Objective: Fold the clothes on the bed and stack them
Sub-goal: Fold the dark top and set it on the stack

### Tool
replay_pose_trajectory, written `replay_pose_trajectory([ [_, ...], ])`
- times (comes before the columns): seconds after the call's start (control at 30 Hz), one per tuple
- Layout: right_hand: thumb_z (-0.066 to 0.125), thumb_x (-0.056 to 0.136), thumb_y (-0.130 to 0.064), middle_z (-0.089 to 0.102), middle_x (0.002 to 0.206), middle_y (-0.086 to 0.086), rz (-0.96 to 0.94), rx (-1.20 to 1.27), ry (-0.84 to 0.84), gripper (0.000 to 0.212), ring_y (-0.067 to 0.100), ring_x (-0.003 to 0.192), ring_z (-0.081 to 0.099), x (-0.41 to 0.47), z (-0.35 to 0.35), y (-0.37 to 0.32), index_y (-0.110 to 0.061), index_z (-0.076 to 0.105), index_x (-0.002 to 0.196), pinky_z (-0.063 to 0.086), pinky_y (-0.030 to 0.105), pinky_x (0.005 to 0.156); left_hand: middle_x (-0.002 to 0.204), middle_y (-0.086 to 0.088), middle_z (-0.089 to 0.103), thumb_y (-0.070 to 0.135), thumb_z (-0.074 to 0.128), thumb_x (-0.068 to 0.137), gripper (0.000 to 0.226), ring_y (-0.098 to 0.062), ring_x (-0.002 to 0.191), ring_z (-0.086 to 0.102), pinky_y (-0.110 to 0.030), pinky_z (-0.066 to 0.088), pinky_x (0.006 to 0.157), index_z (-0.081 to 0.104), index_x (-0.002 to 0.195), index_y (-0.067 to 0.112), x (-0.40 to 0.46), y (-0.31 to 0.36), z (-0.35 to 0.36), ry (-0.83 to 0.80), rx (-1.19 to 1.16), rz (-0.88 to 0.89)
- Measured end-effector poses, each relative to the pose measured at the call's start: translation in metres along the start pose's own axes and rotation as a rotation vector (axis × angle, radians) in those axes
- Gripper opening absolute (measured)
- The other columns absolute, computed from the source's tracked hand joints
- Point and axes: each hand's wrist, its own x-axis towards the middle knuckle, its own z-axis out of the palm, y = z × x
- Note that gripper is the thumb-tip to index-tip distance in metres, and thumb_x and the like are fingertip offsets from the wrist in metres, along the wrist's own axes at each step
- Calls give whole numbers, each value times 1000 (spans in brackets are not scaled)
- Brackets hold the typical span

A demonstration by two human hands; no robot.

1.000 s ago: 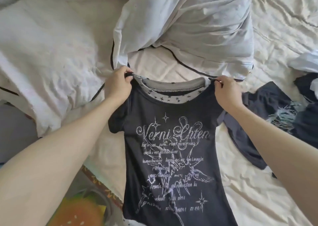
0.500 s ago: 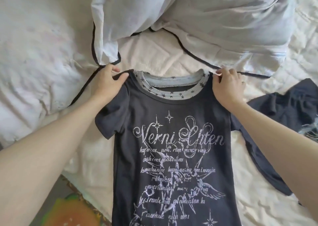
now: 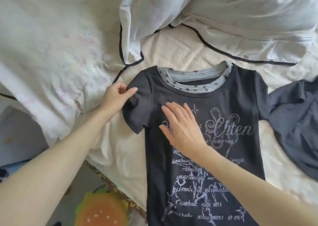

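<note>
A dark grey T-shirt (image 3: 240, 95) with a white printed design and a star-patterned collar lies face up and flat on the cream bed sheet (image 3: 172, 50). My left hand (image 3: 117, 96) pinches the edge of the shirt's left sleeve between thumb and fingers. My right hand (image 3: 182, 127) rests flat, fingers spread, on the chest of the shirt over the lettering. A second dark garment (image 3: 296, 122) lies crumpled at the right, touching the shirt's right sleeve.
A white duvet with black piping (image 3: 223, 19) is bunched across the top and left. The bed's edge runs diagonally at the lower left. Below it on the floor sits a burger-shaped cushion (image 3: 101, 210).
The shirt has been laid down flat. My right hand let go of the right shoulder and moved onto the chest. My left hand slid from the shoulder down to the left sleeve.
</note>
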Motion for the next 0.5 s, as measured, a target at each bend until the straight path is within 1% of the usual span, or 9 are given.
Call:
replay_pose_trajectory([
  [0.07, 81, 71, -29, 63, 122, 16, -73, -17, -27, 60, 33, 118, 58, -3, 10, -30, 1, 63, 119, 42, 53, 101, 78, -5, 54, 28, 68, 86, 26, -14, 71, 49, -16, 38, 60, 53, 90, 8, 7, 4, -10, 33, -32, 30],
  [0.13, 84, 65, -28, 63, 122, 14, -85, -13, -19, 64, 31, 118, 58, 2, 18, -52, -1, 63, 120, 45, 50, 99, 72, 1, 51, 29, 68, 86, 25, -10, 66, 47, -10, 36, 55, 51, 91, 11, 14, 7, -19, 8, 28, 72],
  [0.2, 82, 65, -20, 63, 124, 12, -57, -38, 1, 60, 30, 118, 58, 10, 24, -65, -3, 64, 120, 48, 46, 97, 73, 1, 56, 29, 70, 84, 24, -10, 70, 51, -9, 36, 58, 53, 91, 13, 19, 9, -26, -70, 105, 101],
  [0.23, 79, 67, -17, 63, 125, 11, -46, -66, 5, 57, 30, 119, 57, 14, 26, -69, -5, 64, 120, 48, 45, 96, 75, 2, 59, 29, 71, 84, 24, -12, 75, 55, -8, 37, 62, 55, 93, 13, 21, 8, -29, -117, 113, 91],
  [0.27, 77, 69, -15, 62, 126, 10, -43, -98, 6, 54, 30, 120, 56, 16, 29, -71, -7, 64, 121, 49, 44, 96, 79, 2, 62, 30, 71, 83, 24, -13, 81, 58, -11, 40, 69, 58, 95, 14, 22, 7, -32, -169, 104, 61],
  [0.33, 72, 73, -11, 62, 127, 9, -84, -156, 25, 48, 30, 122, 55, 19, 34, -71, -10, 65, 121, 49, 43, 96, 89, -1, 65, 32, 72, 83, 26, -16, 93, 61, -23, 45, 83, 63, 97, 12, 24, 3, -40, -259, 105, -2],
  [0.37, 69, 75, -10, 62, 127, 9, -115, -177, 39, 45, 29, 122, 55, 19, 36, -71, -11, 66, 120, 49, 43, 96, 92, -3, 66, 32, 72, 82, 26, -17, 96, 61, -27, 45, 88, 65, 97, 11, 24, 0, -44, -282, 131, -22],
  [0.43, 71, 74, -9, 64, 124, 9, -150, -205, 55, 42, 28, 121, 56, 21, 39, -72, -11, 68, 116, 49, 42, 96, 95, -5, 64, 24, 73, 82, 27, -18, 97, 60, -28, 46, 89, 65, 103, 9, 22, -6, -53, -299, 151, -65],
  [0.5, 76, 70, -11, 66, 120, 10, -124, -184, 80, 41, 30, 118, 58, 23, 40, -74, -8, 71, 110, 51, 43, 93, 96, -7, 63, 11, 69, 85, 35, -18, 97, 59, -25, 49, 80, 59, 117, 5, 18, -9, -59, -329, 21, -160],
])
